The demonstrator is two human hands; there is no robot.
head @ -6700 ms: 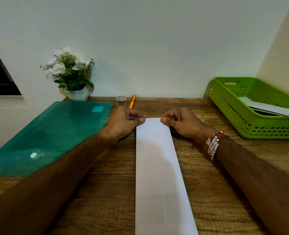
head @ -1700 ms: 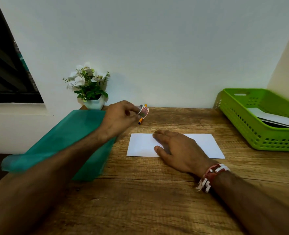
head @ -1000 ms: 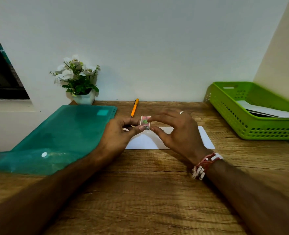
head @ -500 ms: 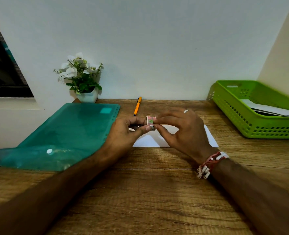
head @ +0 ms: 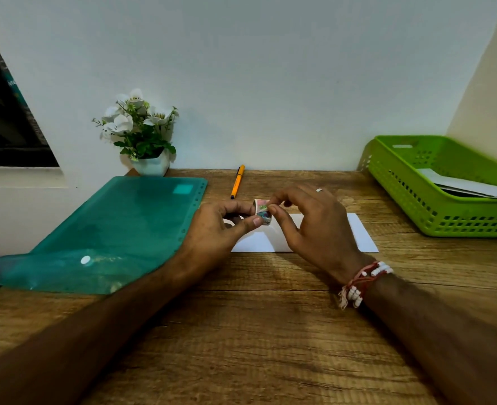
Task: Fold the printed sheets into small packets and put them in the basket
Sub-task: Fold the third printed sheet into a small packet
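Note:
A white folded paper packet [head: 361,235] lies flat on the wooden table, partly hidden by my hands. Just above it I hold a small patterned tape roll [head: 261,211]. My left hand [head: 218,232] pinches the roll between thumb and fingers. The thumb and forefinger of my right hand [head: 311,226] pick at the roll's edge. The green perforated basket [head: 434,206] stands at the right, apart from the packet, with folded white paper [head: 472,187] inside it.
A teal plastic folder [head: 118,229] lies at the left, overhanging the table's left edge. An orange pen [head: 237,181] lies near the wall. A small white pot of flowers [head: 143,135] stands at the back left. The wall runs along the table's far edge.
My left hand fetched the tape roll from the back of the table and brought it over the folded packet. My right hand lifted off the packet and now picks at the roll.

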